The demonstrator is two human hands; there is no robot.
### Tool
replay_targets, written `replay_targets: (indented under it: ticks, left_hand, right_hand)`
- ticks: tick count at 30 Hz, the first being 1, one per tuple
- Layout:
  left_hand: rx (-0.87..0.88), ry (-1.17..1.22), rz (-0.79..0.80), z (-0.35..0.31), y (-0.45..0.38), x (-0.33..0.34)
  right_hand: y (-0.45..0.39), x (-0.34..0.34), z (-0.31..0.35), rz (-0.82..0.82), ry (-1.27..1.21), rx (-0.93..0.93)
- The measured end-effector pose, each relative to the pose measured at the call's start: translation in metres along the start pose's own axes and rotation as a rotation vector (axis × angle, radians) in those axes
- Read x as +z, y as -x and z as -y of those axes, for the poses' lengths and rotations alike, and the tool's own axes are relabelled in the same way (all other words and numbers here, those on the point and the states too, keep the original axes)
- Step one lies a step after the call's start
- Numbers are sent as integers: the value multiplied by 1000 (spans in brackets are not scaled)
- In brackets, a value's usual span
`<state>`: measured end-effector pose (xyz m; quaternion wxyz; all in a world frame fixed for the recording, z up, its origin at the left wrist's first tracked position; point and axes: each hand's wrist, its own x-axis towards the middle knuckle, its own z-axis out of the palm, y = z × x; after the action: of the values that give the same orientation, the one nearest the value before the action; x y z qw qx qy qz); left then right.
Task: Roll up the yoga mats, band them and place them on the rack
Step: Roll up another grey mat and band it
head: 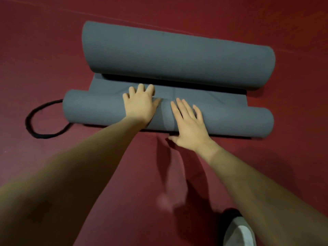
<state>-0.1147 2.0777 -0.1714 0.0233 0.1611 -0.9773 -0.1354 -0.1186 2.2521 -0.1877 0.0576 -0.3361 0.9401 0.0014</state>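
I see both hands on the near roll of the mat (pixel 106 110) — left hand (pixel 140 103) beside right hand (pixel 188 121); band (pixel 35 119) lies left, curled end (pixel 177 55) behind.

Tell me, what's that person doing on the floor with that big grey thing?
A person is rolling up a grey foam yoga mat on the dark red floor. Both hands lie flat on the near roll: the left hand near its middle, the right hand just beside it. The far end of the mat curls up in a big loose curve, so the rolling isn't finished. A black loop band lies on the floor by the roll's left end, not yet put on.
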Motion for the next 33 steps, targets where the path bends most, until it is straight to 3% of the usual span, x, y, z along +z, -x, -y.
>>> replay_targets:
  ticks: [3,7,12,19,27,33]
  left_hand:
    - [115,8,64,7,1,2]
    - [271,-280,297,21,-9,4]
    - [273,-428,286,17,-24,10]
    - [292,-414,162,18,-11,15]
    - [314,-407,323,18,26,-9]
    - [309,-386,320,15,65,-9]
  right_hand:
    - [-29,-9,-3,114,72,47]
    - [-62,-21,-10,225,129,99]
    - [-72,-19,-13,189,125,121]
    - [-58,-16,1,114,174,126]
    - [-19,-28,9,177,149,32]
    - [12,-26,15,206,168,-33]
